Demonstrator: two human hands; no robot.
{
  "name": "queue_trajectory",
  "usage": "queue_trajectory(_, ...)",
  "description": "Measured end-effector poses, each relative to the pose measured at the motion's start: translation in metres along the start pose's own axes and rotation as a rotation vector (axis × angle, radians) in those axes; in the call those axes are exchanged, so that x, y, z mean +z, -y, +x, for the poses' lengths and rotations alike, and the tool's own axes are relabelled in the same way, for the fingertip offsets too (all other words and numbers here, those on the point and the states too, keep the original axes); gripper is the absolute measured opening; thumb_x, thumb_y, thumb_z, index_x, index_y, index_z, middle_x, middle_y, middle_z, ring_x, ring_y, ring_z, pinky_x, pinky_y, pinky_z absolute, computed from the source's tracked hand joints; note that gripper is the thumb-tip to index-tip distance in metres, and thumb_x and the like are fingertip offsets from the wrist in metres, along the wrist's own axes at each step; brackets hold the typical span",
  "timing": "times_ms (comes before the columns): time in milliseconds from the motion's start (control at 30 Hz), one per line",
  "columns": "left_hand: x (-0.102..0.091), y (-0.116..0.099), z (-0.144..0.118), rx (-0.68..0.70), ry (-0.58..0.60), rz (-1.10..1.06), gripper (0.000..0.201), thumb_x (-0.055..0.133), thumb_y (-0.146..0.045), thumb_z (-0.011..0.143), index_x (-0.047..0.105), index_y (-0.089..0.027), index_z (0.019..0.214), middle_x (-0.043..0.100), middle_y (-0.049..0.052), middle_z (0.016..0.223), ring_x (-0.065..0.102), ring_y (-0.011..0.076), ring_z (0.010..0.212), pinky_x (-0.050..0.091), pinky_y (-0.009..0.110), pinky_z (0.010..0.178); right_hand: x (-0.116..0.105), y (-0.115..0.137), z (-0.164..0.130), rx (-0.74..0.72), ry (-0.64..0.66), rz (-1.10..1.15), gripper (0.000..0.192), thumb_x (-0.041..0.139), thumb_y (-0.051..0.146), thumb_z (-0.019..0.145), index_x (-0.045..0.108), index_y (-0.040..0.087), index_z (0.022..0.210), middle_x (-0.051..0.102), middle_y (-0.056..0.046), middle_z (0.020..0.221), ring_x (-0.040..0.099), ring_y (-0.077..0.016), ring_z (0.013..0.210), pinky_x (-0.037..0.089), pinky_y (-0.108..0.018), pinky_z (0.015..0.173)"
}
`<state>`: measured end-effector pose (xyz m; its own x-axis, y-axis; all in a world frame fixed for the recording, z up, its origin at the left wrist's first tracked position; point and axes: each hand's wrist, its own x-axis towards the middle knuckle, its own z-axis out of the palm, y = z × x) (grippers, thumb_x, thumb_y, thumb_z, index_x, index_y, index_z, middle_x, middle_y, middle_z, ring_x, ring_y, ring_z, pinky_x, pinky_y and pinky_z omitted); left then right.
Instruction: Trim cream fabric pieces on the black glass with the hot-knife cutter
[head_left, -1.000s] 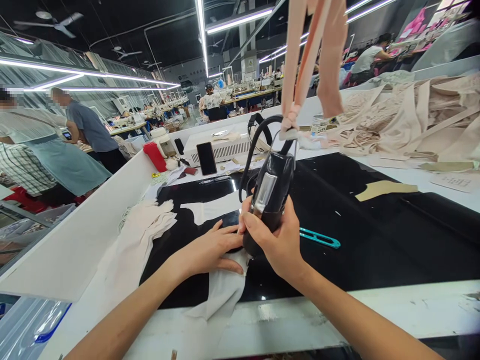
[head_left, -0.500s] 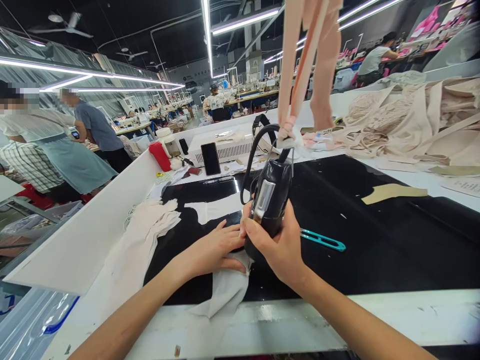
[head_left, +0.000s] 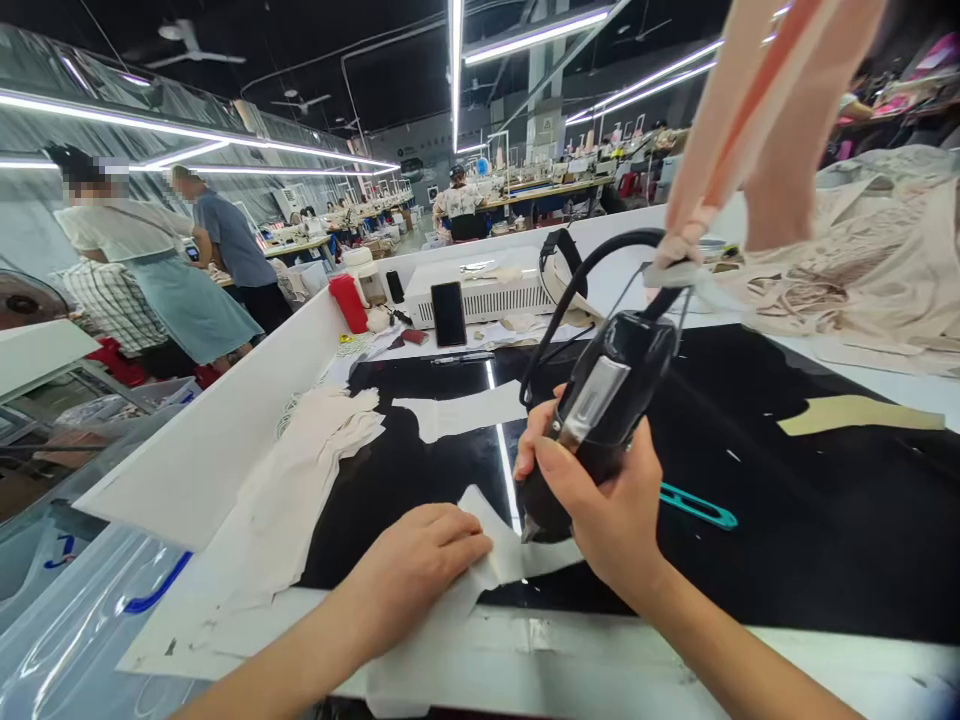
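Cutter [head_left: 600,420] | now tilted, tip lifted | left hand [head_left: 420,560] drew fabric [head_left: 495,555] nearer

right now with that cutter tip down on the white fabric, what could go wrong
The left hand presses the white fabric piece close to the tip of the black handheld tool in the right hand; a slip could catch the fingers. The tool's black cord loops up to hanging pink straps and might tug it off line. The teal snips lie near the right wrist and could be bumped.
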<state>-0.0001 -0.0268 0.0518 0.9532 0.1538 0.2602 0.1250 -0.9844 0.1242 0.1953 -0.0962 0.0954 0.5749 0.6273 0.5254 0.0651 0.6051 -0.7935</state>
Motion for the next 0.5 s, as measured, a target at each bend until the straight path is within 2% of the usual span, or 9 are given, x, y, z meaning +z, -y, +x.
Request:
queue_trajectory(67, -0.002, 0.008, -0.001, 0.100, -0.014, 0.018, 0.027, 0.039, -0.013, 0.110, 0.062, -0.017, 0.125, 0.070, 0.006, 0.121, 0.066, 0.0209, 0.110, 0.054, 0.039, 0.104, 0.001, 0.000, 0.003, -0.004, -0.001, 0.035, 0.027, 0.075, 0.025, 0.085, 0.054, 0.029, 0.101, 0.066, 0.006, 0.081, 0.062, -0.0137, 0.057, 0.057, -0.032, 0.056)
queue_trajectory(133, -0.005, 0.011, -0.001, 0.130, -0.039, 0.025, 0.028, 0.037, -0.013, 0.111, 0.062, -0.016, 0.125, 0.070, 0.007, 0.123, 0.066, 0.0204, 0.113, 0.053, 0.038, 0.107, 0.002, 0.000, 0.004, 0.003, 0.011, 0.056, 0.027, 0.075, 0.023, 0.085, 0.055, 0.029, 0.102, 0.067, 0.006, 0.081, 0.063, -0.0130, 0.055, 0.057, -0.030, 0.055)
queue_trajectory(300, -0.003, 0.011, 0.007, 0.005, -0.092, -0.021, 0.027, 0.043, -0.009, 0.107, 0.060, -0.014, 0.126, 0.069, 0.008, 0.120, 0.065, 0.0201, 0.113, 0.058, 0.031, 0.099, -0.001, 0.000, 0.001, 0.032, 0.028, 0.095, 0.029, 0.078, 0.022, 0.085, 0.056, 0.028, 0.103, 0.069, 0.006, 0.082, 0.064, -0.0127, 0.057, 0.057, -0.028, 0.052)
queue_trajectory(400, 0.004, 0.014, 0.015, -0.013, -0.130, -0.021, 0.029, 0.043, -0.007, 0.104, 0.060, -0.014, 0.126, 0.069, 0.009, 0.121, 0.065, 0.0202, 0.114, 0.058, 0.032, 0.100, -0.005, 0.000, -0.003, 0.040, 0.032, 0.083, 0.027, 0.078, 0.026, 0.086, 0.056, 0.028, 0.101, 0.068, 0.004, 0.083, 0.064, -0.0132, 0.059, 0.057, -0.028, 0.053)
queue_trajectory(500, 0.011, 0.017, 0.022, -0.024, -0.101, -0.020, 0.025, 0.046, -0.008, 0.103, 0.062, -0.013, 0.122, 0.069, 0.009, 0.120, 0.066, 0.0206, 0.113, 0.059, 0.032, 0.099, -0.012, -0.001, -0.006, 0.026, 0.039, 0.056, 0.027, 0.079, 0.031, 0.087, 0.057, 0.027, 0.102, 0.067, 0.003, 0.084, 0.064, -0.0140, 0.060, 0.057, -0.029, 0.054)
